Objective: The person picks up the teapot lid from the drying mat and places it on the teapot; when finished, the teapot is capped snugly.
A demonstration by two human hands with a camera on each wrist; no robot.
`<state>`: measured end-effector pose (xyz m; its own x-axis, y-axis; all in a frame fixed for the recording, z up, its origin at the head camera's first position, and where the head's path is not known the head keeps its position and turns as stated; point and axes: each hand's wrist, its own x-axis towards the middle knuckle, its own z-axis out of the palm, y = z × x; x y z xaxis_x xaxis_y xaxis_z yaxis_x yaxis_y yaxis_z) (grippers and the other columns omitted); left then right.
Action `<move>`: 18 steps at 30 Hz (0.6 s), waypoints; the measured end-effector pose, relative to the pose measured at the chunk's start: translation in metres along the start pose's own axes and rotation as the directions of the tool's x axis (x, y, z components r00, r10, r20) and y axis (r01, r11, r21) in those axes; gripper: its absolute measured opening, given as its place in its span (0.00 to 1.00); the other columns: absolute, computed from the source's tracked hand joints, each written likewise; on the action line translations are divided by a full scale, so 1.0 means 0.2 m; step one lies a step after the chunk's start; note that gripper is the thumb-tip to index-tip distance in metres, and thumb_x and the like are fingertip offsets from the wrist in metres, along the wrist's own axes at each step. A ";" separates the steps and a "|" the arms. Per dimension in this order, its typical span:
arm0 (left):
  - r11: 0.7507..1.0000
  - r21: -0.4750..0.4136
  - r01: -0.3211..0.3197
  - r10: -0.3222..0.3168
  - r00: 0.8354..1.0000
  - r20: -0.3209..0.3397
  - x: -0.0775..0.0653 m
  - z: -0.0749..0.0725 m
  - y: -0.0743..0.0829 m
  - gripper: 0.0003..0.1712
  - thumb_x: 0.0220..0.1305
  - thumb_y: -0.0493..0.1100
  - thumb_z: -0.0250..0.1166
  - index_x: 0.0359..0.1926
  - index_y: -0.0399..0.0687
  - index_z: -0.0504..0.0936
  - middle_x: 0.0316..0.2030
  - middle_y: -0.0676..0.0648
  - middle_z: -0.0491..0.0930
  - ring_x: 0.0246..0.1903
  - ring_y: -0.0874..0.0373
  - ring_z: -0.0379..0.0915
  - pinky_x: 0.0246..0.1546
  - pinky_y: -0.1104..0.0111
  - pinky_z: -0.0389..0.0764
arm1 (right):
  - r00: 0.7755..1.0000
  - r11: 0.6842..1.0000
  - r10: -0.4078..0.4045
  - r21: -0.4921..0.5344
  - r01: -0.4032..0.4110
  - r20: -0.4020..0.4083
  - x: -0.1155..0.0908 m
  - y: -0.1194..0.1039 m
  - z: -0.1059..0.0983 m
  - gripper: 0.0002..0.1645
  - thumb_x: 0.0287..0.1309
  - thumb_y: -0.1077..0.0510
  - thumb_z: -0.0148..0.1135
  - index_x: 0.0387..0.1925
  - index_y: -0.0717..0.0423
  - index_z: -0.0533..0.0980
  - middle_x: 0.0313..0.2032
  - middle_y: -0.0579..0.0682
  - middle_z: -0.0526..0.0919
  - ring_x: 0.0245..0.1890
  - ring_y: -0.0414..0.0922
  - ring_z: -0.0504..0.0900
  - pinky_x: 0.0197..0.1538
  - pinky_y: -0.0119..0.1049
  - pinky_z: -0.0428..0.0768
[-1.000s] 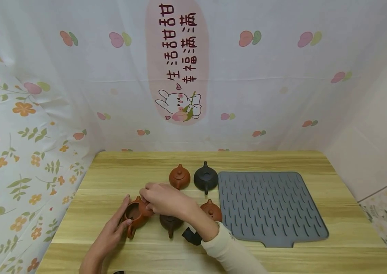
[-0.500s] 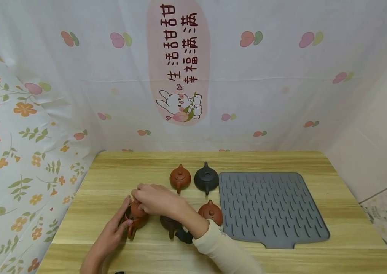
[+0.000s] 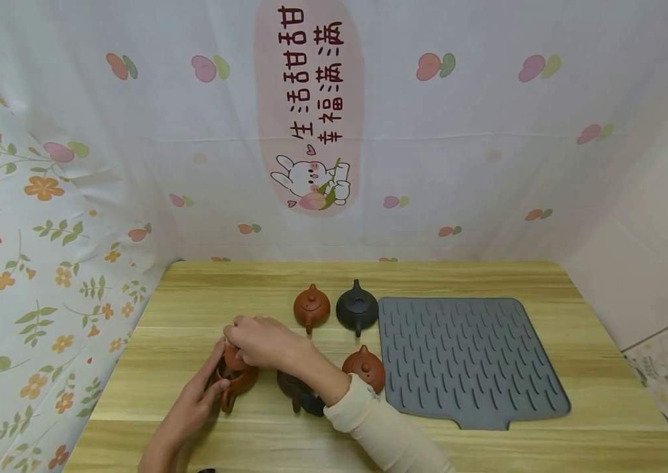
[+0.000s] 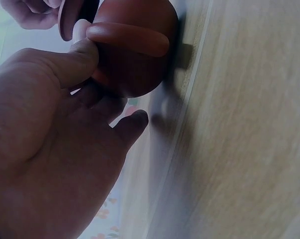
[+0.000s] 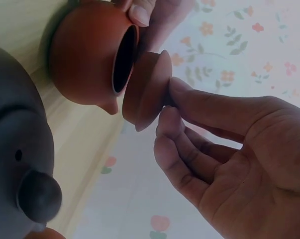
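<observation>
My left hand [image 3: 192, 397] grips a reddish-brown clay teapot [image 3: 244, 383], which stands at the left part of the table. In the left wrist view its thumb lies at the rim beside the teapot's handle [image 4: 132, 40], and the other fingers are on the far side of the body. Above the teapot, my right hand [image 3: 265, 343] pinches the teapot lid [image 5: 149, 89] by its knob, which the fingertips mostly hide. Tilted, the lid sits just outside the mouth in the right wrist view, and the dark opening [image 5: 124, 62] shows beside it.
A dark brown teapot [image 3: 289, 387] stands partly under the right forearm. Behind are an orange-brown teapot [image 3: 312, 310] and a black teapot [image 3: 357, 309]. Another reddish teapot [image 3: 366, 369] is near the right sleeve, beside a grey ribbed mat [image 3: 472, 355].
My right hand has moved left with the lid, from the teapot's right side to over its mouth. The left hand keeps its hold on the teapot.
</observation>
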<state>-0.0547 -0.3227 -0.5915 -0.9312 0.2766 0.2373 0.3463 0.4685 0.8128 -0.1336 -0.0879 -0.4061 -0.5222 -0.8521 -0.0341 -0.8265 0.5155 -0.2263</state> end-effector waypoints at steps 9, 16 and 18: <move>1.000 0.008 0.013 -0.012 0.998 -0.054 0.01 0.00 0.16 0.46 0.81 0.33 0.61 0.90 0.52 0.51 0.87 0.44 0.55 0.78 0.76 0.50 0.68 0.92 0.54 | 1.000 1.000 -0.010 -0.010 0.010 0.007 0.04 0.00 0.05 0.11 0.79 0.61 0.66 0.57 0.53 0.86 0.46 0.48 0.86 0.35 0.37 0.81 0.32 0.24 0.72; 1.000 0.014 0.001 0.001 0.995 -0.095 0.04 0.00 0.37 0.46 0.76 0.24 0.61 0.88 0.41 0.53 0.80 0.26 0.59 0.75 0.83 0.51 0.65 0.93 0.55 | 1.000 1.000 -0.004 -0.009 0.004 0.006 0.05 0.01 0.07 0.10 0.78 0.60 0.67 0.56 0.53 0.86 0.44 0.48 0.85 0.32 0.36 0.78 0.31 0.24 0.71; 1.000 0.008 -0.011 0.011 0.995 -0.100 0.04 0.00 0.37 0.47 0.75 0.24 0.61 0.89 0.43 0.53 0.80 0.24 0.59 0.71 0.90 0.49 0.65 0.94 0.55 | 1.000 1.000 0.000 -0.004 0.000 0.006 0.06 0.01 0.07 0.09 0.78 0.61 0.67 0.55 0.53 0.86 0.43 0.47 0.85 0.31 0.36 0.77 0.31 0.24 0.70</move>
<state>-0.0361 -0.2853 -0.5287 -0.9339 0.1967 0.2985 0.3571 0.4725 0.8057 -0.1377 -0.0986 -0.4211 -0.5212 -0.8525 -0.0396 -0.8272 0.5161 -0.2223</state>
